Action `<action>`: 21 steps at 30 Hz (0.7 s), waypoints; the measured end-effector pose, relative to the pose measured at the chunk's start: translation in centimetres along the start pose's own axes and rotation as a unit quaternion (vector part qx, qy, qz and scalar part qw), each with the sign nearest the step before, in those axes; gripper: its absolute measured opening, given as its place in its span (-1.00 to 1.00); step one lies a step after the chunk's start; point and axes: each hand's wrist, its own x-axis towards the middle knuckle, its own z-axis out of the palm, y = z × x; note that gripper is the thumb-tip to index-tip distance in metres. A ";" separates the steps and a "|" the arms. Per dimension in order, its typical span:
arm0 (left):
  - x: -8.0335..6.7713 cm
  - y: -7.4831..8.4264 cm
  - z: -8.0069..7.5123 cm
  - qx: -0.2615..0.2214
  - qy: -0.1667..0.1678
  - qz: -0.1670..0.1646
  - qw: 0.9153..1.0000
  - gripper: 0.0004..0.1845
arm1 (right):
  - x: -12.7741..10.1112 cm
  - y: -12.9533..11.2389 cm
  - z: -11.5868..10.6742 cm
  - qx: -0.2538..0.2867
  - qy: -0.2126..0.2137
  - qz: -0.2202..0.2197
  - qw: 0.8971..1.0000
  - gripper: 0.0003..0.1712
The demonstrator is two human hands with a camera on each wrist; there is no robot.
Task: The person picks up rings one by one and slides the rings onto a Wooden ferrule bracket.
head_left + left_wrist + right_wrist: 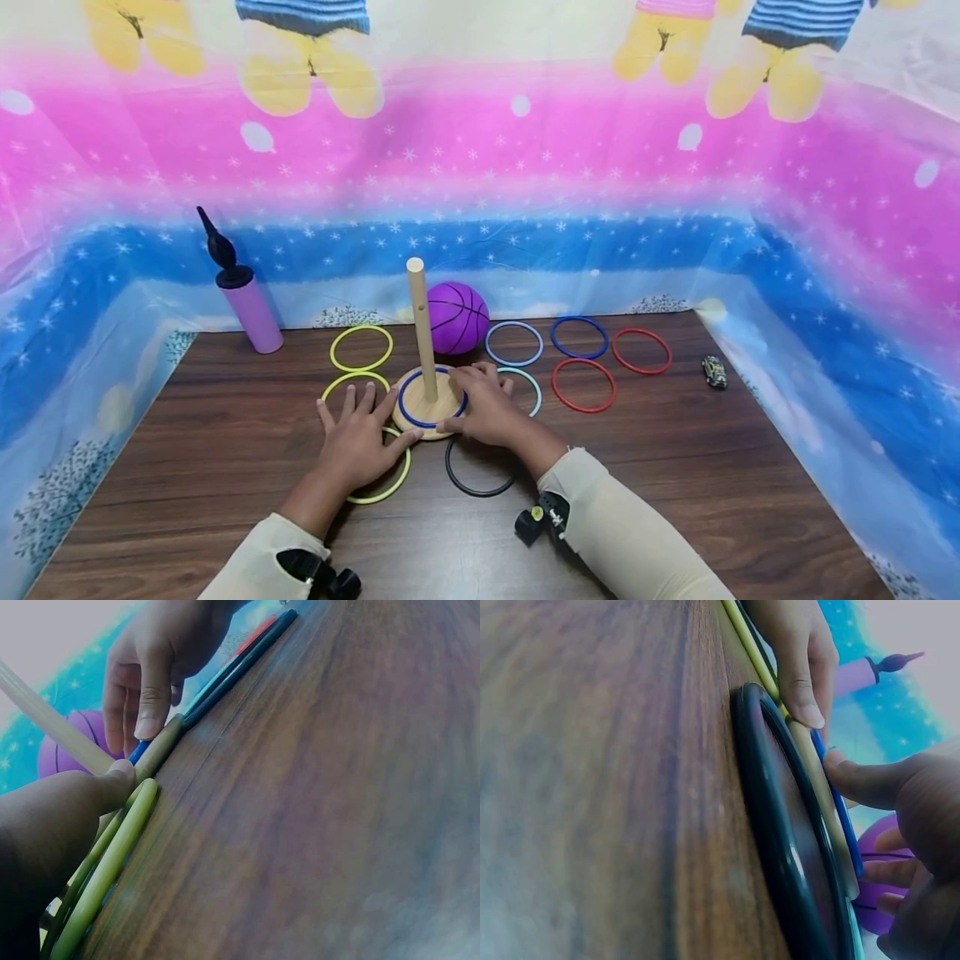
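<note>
blue ring [431, 398] lies round the wooden peg [421, 329] on its round base [420, 425], mid-bench [675, 483]. the left hand [358, 439] lies flat with a wide grip, fingers spread, thumb against the base, palm over a yellow-green ring [390, 487]. the right hand [487, 408] rests on the base's other side, fingers loosely bent. the right wrist view shows its thumb [855, 780] touching the blue ring, and a black ring [780, 847] beside the base; the head view alone shows the purple ball [456, 317].

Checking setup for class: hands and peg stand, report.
Left hand flat, thumb against stand base. Right hand on base rim. Blue ring already on peg. Black ring lies alongside.
</note>
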 end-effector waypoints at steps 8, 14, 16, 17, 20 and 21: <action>-0.1 0.0 0.0 -0.002 0.002 0.001 1.000 -0.05 | -0.1 0.0 -0.9 -0.021 0.004 -0.009 1.000 0.04; 0.1 0.1 0.2 0.000 -0.017 -0.004 1.000 -0.02 | -0.9 1.0 -2.9 -0.015 0.001 -0.004 1.000 -0.02; 0.1 0.1 0.2 -0.002 -0.017 -0.005 1.000 -0.02 | -1.3 1.6 -3.5 -0.014 -0.001 -0.005 1.000 -0.02; 0.0 0.0 0.2 -0.003 -0.016 -0.005 1.000 -0.03 | -1.4 1.9 -3.7 -0.013 -0.002 -0.006 1.000 -0.03; 0.0 0.0 0.1 -0.006 -0.010 -0.004 1.000 -0.04 | -1.8 2.8 -4.6 -0.008 0.001 -0.006 1.000 -0.03; 0.0 0.0 0.1 -0.005 -0.007 -0.003 1.000 -0.04 | -1.9 3.1 -4.8 -0.010 0.003 -0.006 1.000 -0.03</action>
